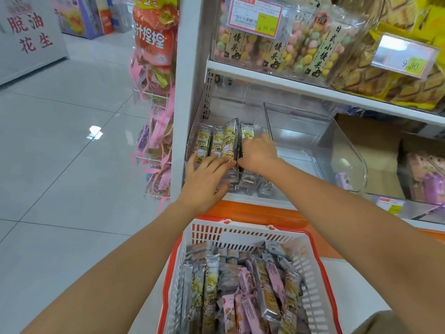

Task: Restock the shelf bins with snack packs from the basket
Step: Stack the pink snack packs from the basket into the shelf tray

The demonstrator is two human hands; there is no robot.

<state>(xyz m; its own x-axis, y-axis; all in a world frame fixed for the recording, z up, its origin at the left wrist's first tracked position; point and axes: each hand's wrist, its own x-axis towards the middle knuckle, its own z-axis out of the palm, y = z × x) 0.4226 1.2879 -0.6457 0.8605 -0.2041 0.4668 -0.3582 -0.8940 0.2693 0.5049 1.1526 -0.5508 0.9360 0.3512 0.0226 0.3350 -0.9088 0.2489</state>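
Observation:
A clear shelf bin (195, 141) at the shelf's left end holds several green-and-silver snack packs (218, 141) standing on edge. My left hand (204, 182) lies with straight fingers against the near ends of those packs. My right hand (258, 153) is at the row's right side, fingers curled around the rightmost pack (246, 132). Below, a white basket with a red rim (240, 231) holds several green, silver and pink snack packs (243, 292).
A second clear bin (342, 150) stands to the right, with pink packs (431, 179) beyond it. The upper shelf (289, 80) carries boxes of coloured sweets and biscuits. A rack of hanging pink bags (156, 131) sits left of the shelf, with tiled floor further left.

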